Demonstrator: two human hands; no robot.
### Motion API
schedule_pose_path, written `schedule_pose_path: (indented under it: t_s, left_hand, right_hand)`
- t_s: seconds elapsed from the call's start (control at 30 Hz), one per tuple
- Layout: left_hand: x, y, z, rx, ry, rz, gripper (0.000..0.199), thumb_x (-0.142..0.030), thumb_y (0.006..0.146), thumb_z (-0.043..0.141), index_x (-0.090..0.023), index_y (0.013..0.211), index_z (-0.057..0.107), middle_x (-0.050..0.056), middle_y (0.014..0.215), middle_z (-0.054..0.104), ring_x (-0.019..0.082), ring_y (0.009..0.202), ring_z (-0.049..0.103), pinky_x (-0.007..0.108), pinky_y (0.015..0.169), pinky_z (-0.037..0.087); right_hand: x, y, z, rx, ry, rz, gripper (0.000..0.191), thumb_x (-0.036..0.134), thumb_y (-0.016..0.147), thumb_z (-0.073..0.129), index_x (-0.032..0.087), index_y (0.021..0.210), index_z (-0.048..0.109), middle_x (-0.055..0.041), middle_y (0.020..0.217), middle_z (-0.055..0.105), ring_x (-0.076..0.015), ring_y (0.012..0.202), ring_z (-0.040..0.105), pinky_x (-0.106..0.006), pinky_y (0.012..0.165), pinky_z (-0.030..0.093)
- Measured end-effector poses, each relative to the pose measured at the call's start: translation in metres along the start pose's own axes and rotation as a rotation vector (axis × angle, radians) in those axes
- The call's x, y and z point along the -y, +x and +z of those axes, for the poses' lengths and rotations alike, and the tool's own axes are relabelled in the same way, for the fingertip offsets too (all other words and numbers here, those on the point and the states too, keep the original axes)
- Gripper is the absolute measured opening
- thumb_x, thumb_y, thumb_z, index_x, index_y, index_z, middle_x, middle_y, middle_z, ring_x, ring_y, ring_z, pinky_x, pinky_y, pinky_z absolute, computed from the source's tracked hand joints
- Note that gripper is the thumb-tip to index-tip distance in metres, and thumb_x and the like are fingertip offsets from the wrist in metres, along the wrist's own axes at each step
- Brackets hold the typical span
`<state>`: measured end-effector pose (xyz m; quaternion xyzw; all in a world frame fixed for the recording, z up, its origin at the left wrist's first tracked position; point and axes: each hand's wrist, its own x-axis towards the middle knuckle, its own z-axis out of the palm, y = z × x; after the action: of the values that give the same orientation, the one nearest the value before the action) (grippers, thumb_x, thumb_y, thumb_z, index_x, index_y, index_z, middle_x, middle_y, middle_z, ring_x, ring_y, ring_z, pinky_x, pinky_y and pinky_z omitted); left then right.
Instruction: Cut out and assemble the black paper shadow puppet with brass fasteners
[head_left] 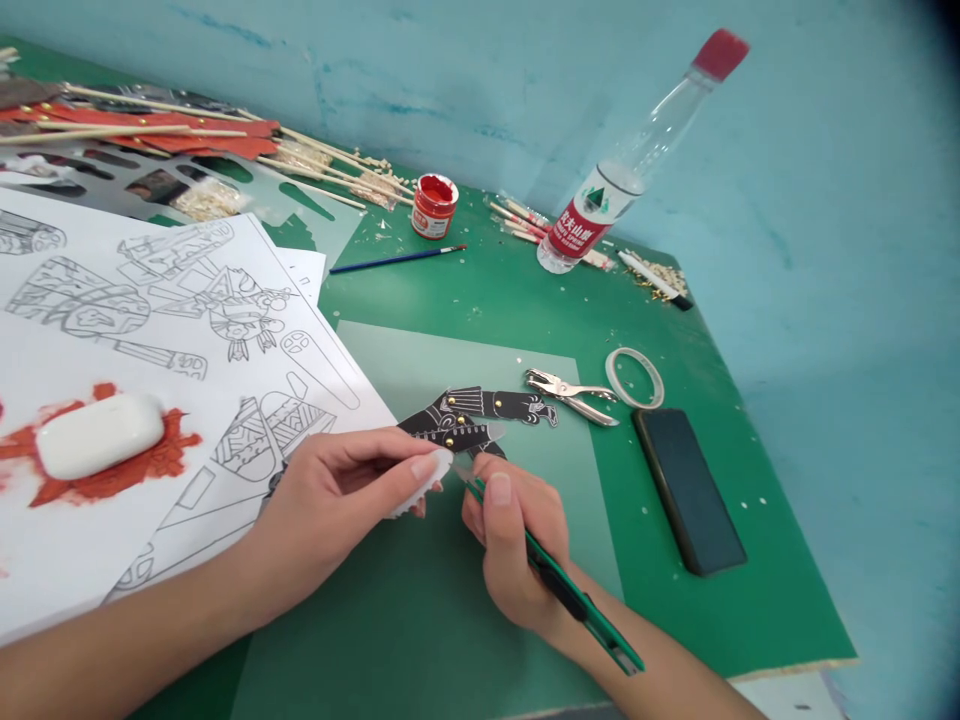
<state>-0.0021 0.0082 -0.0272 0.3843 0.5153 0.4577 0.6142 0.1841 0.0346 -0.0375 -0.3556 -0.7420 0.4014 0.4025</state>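
My left hand [352,500] pinches a small white piece [418,492] with a toothed lower edge, between thumb and fingers. Closed round a green and black craft knife [559,580], my right hand [517,530] points its blade at the white piece's right end; whether they touch is too small to tell. Just behind both hands lies a black jointed paper figure [514,405] with brass fasteners and white line patterns. Beneath the hands is a translucent sheet [547,480] on the green table [780,600].
Drawing sheets [255,270] with a white mouse [101,435] cover the left. A hole punch [574,392], tape roll [634,378] and phone [690,490] lie right. Behind stand a red paint jar [434,208] and bottle [600,205], near a brush [397,260] and sticks [337,165].
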Motion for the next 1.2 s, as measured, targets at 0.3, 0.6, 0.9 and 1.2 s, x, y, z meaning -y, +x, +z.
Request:
schedule_pose_path:
  t_s: [0.3,0.6,0.9,1.2]
  left_hand:
    - [0.0003,0.0008,0.0,-0.001,-0.01,0.007,0.015,-0.034,0.092,0.075,-0.021,0.086,0.08,0.001,0.074,0.073,0.011,0.068,0.065,0.019,0.065,0.055]
    - [0.0016,-0.0006,-0.0007,0.002,-0.03,0.003,0.014,-0.035,0.092,0.075,-0.022,0.088,0.081,0.0,0.074,0.074,0.011,0.066,0.065,0.021,0.067,0.057]
    - [0.0008,0.0002,0.0003,-0.006,-0.01,-0.009,0.015,-0.035,0.09,0.077,-0.021,0.088,0.081,0.001,0.074,0.074,0.011,0.064,0.065,0.021,0.064,0.057]
    - [0.0007,-0.0003,-0.0002,-0.014,0.013,-0.019,0.016,-0.036,0.09,0.077,-0.021,0.087,0.081,0.002,0.076,0.075,0.012,0.065,0.065,0.022,0.066,0.058]
  right_hand:
    - [-0.002,-0.0009,-0.0006,0.021,0.023,-0.002,0.039,0.02,0.108,0.034,0.021,0.069,0.038,0.0039,0.061,0.041,-0.0106,0.055,0.039,-0.028,0.058,0.032]
    - [-0.0015,-0.0014,-0.0018,0.045,0.039,0.008,0.041,0.023,0.109,0.034,0.021,0.069,0.04,0.0035,0.061,0.043,-0.0107,0.056,0.04,-0.028,0.058,0.033]
    - [-0.0016,-0.0005,-0.0045,0.088,0.14,0.059,0.048,0.029,0.11,0.034,0.021,0.064,0.042,0.002,0.057,0.047,-0.0117,0.054,0.043,-0.029,0.057,0.035]
    - [-0.0001,-0.0007,-0.0038,0.01,0.093,0.132,0.052,0.035,0.111,0.033,0.021,0.062,0.039,0.0018,0.056,0.044,-0.0115,0.052,0.043,-0.029,0.054,0.034]
